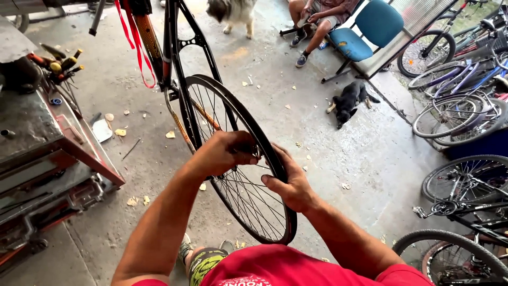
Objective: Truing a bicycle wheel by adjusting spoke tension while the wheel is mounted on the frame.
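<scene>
A black bicycle wheel [211, 100] with thin spokes stands upright in a hanging bike frame [172, 42], straight ahead of me. My left hand [227, 151] is closed over the near part of the rim, fingers pinched around a small metal piece among the spokes. My right hand [290, 182] grips the tyre and rim from the right side, thumb lying along the rim. Both forearms reach up from my red shirt at the bottom of the view.
A rusty metal tool cart [47, 153] with screwdrivers [61, 61] stands at left. A black puppy [349, 100] lies on the concrete; another dog [233, 13] stands far back. A seated person [317, 21] and a blue chair [365, 32] are behind. Parked bicycles [460, 106] crowd the right.
</scene>
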